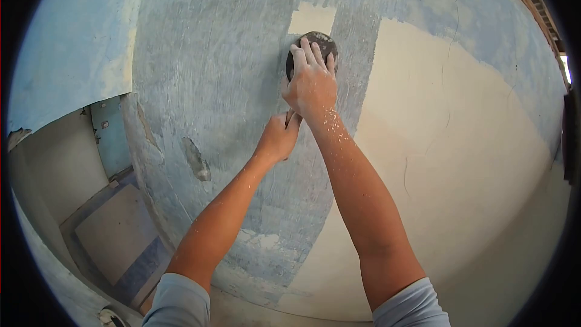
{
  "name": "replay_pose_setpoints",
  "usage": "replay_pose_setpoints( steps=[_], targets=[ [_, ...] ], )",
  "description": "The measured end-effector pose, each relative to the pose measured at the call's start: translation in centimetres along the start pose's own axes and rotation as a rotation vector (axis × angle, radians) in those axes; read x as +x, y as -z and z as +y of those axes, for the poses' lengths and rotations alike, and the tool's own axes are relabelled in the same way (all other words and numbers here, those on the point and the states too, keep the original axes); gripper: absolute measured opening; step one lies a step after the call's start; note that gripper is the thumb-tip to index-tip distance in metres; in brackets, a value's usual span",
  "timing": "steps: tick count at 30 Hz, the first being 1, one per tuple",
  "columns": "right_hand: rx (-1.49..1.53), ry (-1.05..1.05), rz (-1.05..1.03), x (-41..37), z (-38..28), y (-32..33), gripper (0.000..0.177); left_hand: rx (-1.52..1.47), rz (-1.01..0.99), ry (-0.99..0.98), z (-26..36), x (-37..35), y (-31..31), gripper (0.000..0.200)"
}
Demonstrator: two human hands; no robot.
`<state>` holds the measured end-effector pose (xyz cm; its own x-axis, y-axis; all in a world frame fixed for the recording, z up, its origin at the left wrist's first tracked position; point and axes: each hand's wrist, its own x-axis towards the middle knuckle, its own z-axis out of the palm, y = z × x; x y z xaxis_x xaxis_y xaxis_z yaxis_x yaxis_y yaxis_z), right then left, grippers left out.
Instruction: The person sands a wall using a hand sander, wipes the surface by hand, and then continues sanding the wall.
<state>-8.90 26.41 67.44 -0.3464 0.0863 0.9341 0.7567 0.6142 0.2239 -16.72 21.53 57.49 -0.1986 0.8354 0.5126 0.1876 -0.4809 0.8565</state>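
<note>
In the head view, both arms reach up to a wall. The right hand (310, 82) lies flat on the back of a dark oval tool (321, 42), its fingers (305, 54) stretched out and slightly apart, pressing the tool against the surface. Only the tool's upper rim shows above the fingertips. The left hand (278, 139) sits just below the right wrist, curled into a fist around what looks like the tool's handle (291, 118), of which only a small piece shows between the two hands. White specks dot the right forearm and both hands.

The tool rests high on the scraped blue part of the wall (230, 85), directly under a small cream patch (311, 18) and just left of the large cream area (454, 145) that covers the right side. A shallow gouge (196, 158) marks the blue surface to the left of the left forearm. Further left, a doorway (91, 175) opens onto another room with a pale floor. Grey sleeves (181, 303) cover both upper arms at the bottom edge
</note>
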Motion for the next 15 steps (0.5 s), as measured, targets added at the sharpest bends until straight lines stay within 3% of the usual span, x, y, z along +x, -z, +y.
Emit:
replay_pose_setpoints(
  steps=[6,15],
  targets=[
    [0.004,0.003,-0.013,-0.3,-0.1,0.0,0.062,-0.028,-0.018,0.062,0.6,-0.9,-0.2,0.045],
    [-0.009,0.035,0.043,2.8,0.8,0.0,0.058,0.008,0.014,-0.015,2.1,2.0,0.3,0.051]
  ],
)
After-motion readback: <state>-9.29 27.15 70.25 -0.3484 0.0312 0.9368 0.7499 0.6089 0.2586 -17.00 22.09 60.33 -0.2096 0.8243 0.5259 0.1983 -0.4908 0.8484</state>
